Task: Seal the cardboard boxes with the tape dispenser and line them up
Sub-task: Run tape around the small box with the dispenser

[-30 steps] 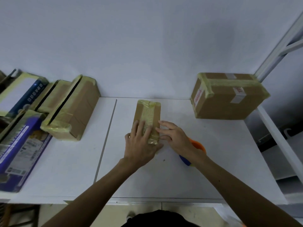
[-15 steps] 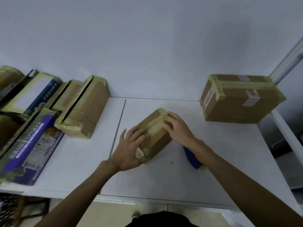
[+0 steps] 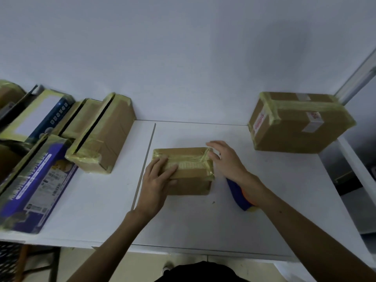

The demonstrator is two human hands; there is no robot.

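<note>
The small brown cardboard box, banded with yellowish tape, is now laid crosswise at the middle of the white counter, its long side running from 9 to 3 o'clock. A second ago it was pointed from 6 to 12 o'clock, and half a second ago it was seen skewed, so a quarter turn has been given to it.

The left hand is laid on the box's 9 o'clock end, its fingers fairly straight and spread flat on the taped top. The right hand is held against the 3 o'clock end, fingers apart and only lightly curved, nothing being clamped.

The blue and orange tape dispenser is left lying on the counter, half hidden under the right wrist. Since it is not taken up, taping of this box is judged finished or paused. The turn is probably meant to square the box for lining up, either with the row of taped boxes at 9 o'clock or with the larger taped cardboard box at 2 o'clock.
</note>
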